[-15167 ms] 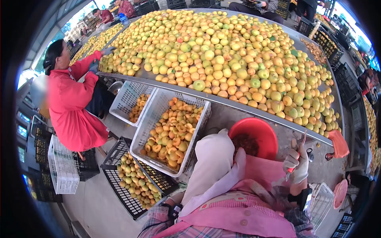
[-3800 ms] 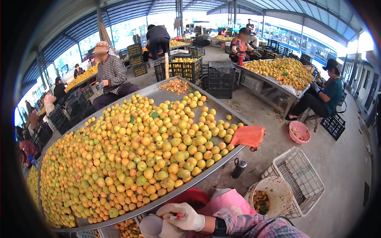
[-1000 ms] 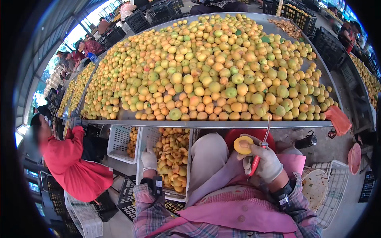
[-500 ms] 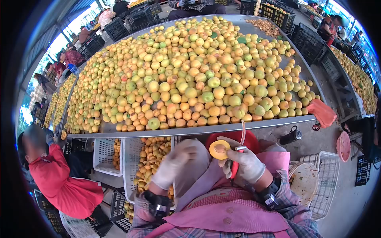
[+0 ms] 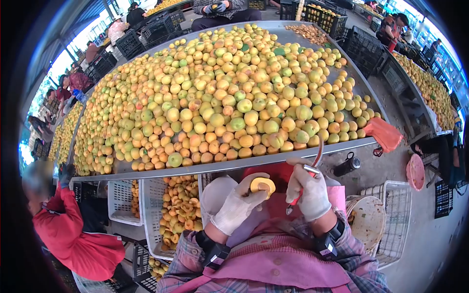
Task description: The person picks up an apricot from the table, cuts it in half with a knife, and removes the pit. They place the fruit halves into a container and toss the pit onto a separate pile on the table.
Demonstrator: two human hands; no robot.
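Note:
My left hand (image 5: 239, 204), in a whitish glove, pinches a cut apricot half (image 5: 263, 185) whose yellow flesh and brown middle face up. Close on its right, my gloved right hand (image 5: 309, 191) is closed around a slim red-handled tool (image 5: 295, 199) with a metal collar and a pointed metal end. A thin curved piece of it sticks up past the fingers; its exact kind is not clear. Ahead of both hands, a heap of whole apricots (image 5: 215, 97) covers the metal table. Between the hands and the table edge, a red container (image 5: 273, 171) is partly hidden.
A crate of apricot halves (image 5: 152, 219) stands at my left, beside a person in a red jacket (image 5: 80, 234). A bucket (image 5: 369, 222), a white crate (image 5: 398, 215) and a dark flask (image 5: 348, 165) are on my right. Pits (image 5: 309, 33) lie at the table's far corner.
My left hand has come in from the left and now holds the apricot half that was at my right hand. The right hand has shifted slightly right, keeping the tool. The view has moved slightly.

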